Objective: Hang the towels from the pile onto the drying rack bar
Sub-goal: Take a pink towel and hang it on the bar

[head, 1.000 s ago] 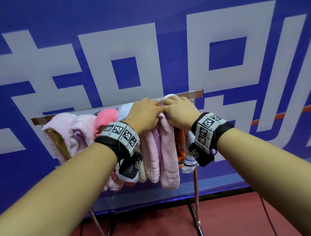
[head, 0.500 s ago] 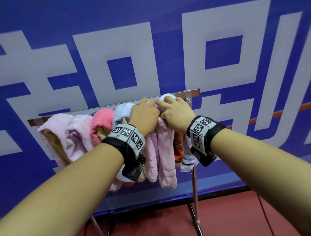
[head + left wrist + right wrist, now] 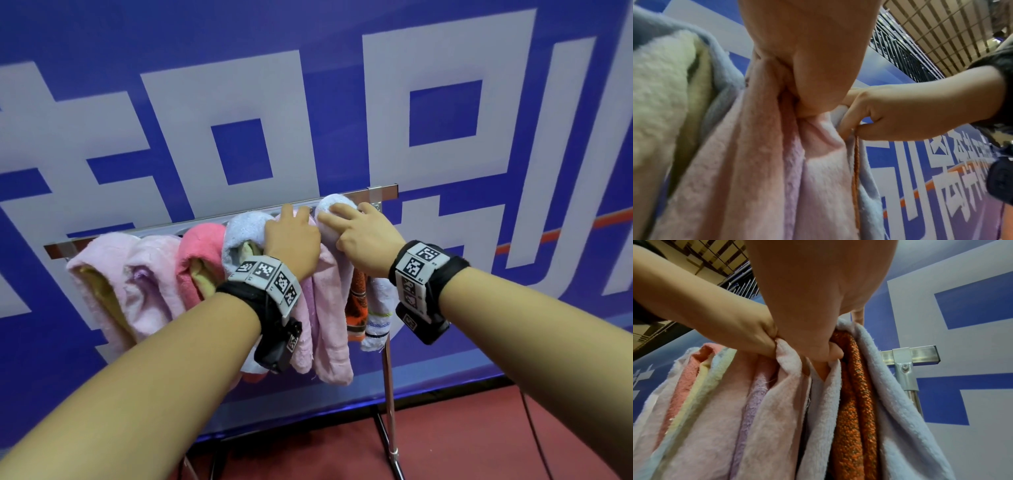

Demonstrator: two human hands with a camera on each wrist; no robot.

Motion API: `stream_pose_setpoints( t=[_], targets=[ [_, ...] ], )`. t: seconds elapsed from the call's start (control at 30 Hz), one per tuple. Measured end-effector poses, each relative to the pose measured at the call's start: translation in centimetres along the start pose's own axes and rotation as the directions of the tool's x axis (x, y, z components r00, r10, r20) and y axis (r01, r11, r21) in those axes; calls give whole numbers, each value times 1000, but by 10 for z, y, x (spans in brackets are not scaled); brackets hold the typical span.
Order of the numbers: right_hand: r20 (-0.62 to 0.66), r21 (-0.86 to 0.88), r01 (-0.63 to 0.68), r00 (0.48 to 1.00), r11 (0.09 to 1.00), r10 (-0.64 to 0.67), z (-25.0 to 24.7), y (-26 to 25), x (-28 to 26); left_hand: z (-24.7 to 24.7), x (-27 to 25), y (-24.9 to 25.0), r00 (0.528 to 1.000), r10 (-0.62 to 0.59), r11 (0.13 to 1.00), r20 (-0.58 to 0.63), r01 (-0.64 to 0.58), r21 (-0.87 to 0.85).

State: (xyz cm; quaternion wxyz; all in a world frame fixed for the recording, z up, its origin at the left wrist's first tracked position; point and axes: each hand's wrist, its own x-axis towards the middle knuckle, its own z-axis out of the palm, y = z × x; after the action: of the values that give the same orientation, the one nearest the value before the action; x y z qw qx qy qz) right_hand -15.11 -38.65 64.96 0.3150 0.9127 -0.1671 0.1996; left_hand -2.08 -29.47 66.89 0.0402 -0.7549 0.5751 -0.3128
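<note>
— Where the bar (image 3: 219, 219) runs along the blue wall (image 3: 342, 102), what hangs there?
— Towels, side by side: pale pink (image 3: 102, 270), bright pink (image 3: 202, 246), light blue (image 3: 243, 229).
— And the hands?
— The left hand (image 3: 293, 240) pinches a soft pink towel (image 3: 334, 308) on top of the bar. Just beside it, the right hand (image 3: 363, 236) pinches a whitish towel (image 3: 334, 209), with an orange towel (image 3: 356, 308) under it.
</note>
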Motion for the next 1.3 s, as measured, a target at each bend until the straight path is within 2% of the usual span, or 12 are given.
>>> stream_pose_setpoints(
  t=[0.07,0.2,0.37,0.43,0.5,0.57,0.67,0.77,0.83,0.93,1.13,1.3],
  targets=[
    [-58,44,2,998,999,1,1,0,-3,3,-1,7,999,-41,999,-5,41,-11],
    [-199,136,-3,980,991,30,2,-20,-5,8,2,5,1000,-6,1000,-21,6,-26],
    [-296,298,-158,922,942,248,-3,-52,1,4,3,-12,998,28,986,49,-19,-167],
    [-213,441,-199,924,875,318,-2,-61,0,3,4,-20,996,63,973,58,-49,-226],
    [0,584,-321,919,746,395,-1,-71,-3,2,5,-28,993,92,953,78,-65,-297],
    [196,588,-466,875,661,442,4,-79,-5,1,5,-33,988,116,932,99,-74,-354],
    [332,612,-558,825,560,458,13,-88,1,-1,4,-37,992,101,898,82,-55,-437],
    [339,626,-580,805,521,487,22,-85,7,6,2,-45,1000,28,866,14,-18,-500],
    [318,589,-600,788,542,526,22,-77,5,8,1,-49,999,0,864,-44,-22,-503],
    [293,508,-629,769,589,568,28,-70,4,6,-3,-52,990,-47,949,-134,3,-315],
    [321,539,-595,800,597,507,34,-88,14,11,0,-57,978,-56,972,-203,7,-235],
    [311,549,-601,792,581,525,33,-92,20,7,15,-58,972,-67,973,-227,14,-229]
  ],
)
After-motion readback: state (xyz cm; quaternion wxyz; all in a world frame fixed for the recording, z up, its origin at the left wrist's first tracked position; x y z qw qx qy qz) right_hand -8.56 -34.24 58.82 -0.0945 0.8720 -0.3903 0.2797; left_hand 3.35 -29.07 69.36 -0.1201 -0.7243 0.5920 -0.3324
